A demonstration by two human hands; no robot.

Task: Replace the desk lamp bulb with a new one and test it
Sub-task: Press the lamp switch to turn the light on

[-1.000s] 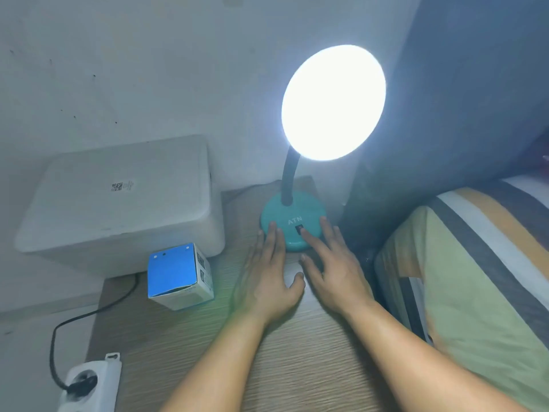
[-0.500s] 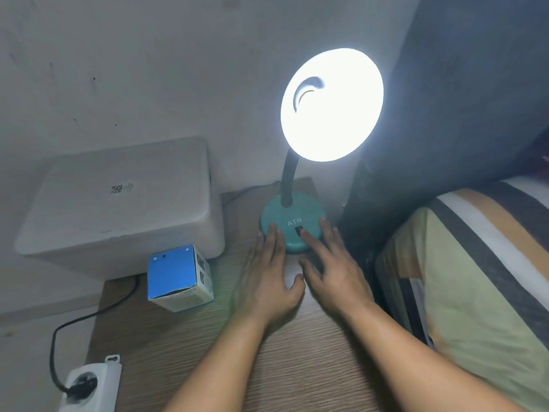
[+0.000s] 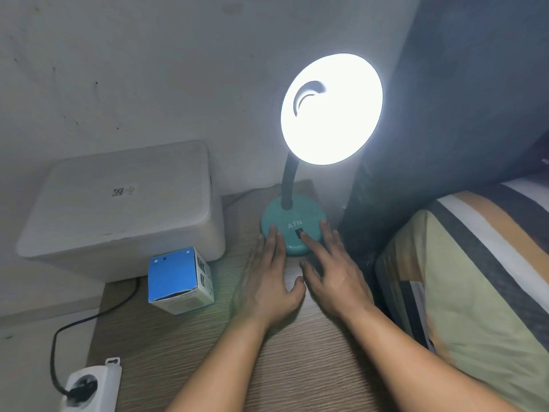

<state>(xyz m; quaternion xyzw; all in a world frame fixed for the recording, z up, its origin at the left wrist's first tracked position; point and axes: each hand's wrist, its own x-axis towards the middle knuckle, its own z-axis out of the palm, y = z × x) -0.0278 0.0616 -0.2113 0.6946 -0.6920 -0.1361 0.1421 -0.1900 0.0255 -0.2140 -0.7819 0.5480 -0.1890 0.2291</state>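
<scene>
The lamp (image 3: pixel 297 185) is glowing at the table's (image 3: pixel 208 367) far edge; my left hand (image 3: pixel 267 281) is bracing its base, my right hand (image 3: pixel 332 275) is touching the switch (image 3: pixel 299 232), fingers straight. Pressing harder risks switching it off.

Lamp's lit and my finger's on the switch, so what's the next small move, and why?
Probably lift both hands away. The lamp glows brightly, so the test looks passed; the right hand rests at the switch and the left hand steadies the base.
</scene>
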